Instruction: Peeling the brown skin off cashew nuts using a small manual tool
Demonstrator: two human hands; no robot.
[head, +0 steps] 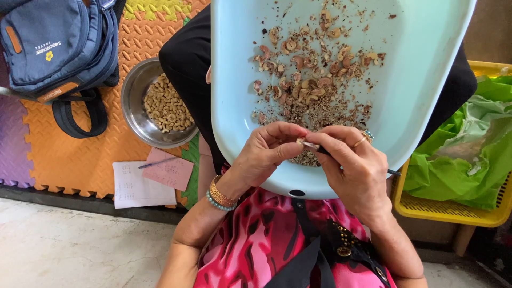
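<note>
Head view: your left hand (265,152) pinches a nut (302,142) over the tray's (240,80) near edge, while your right hand (354,165) is closed around a thin tool (393,172) touching it.

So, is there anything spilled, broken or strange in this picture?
Nothing looks spilled. The shell bits and skins lie loose but stay inside the light blue tray. The peeled nuts sit inside the steel bowl. Both hands, left hand and right hand, hold one nut over the tray.
</note>
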